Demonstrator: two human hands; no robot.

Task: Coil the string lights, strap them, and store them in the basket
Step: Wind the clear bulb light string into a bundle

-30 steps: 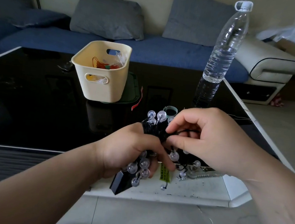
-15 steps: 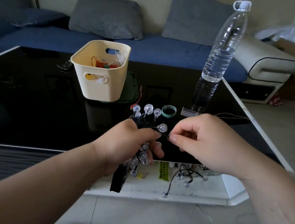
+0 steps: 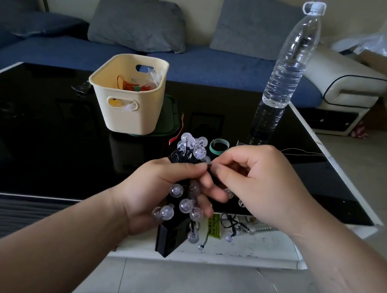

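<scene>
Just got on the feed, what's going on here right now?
A person is partway through coiling the string lights. The left hand holds the coiled part above the black table, and the right hand pinches the wire at its top. A loose tail hangs down to the white lower shelf, so coiling is not finished. The green strap loop lies unused on the table just beyond the hands. The cream basket stands farther back, with other items already inside.

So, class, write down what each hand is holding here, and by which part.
The left hand grips the coiled string lights round the bundle's middle. The right hand pinches a strand of them beside the bundle's top.
</scene>
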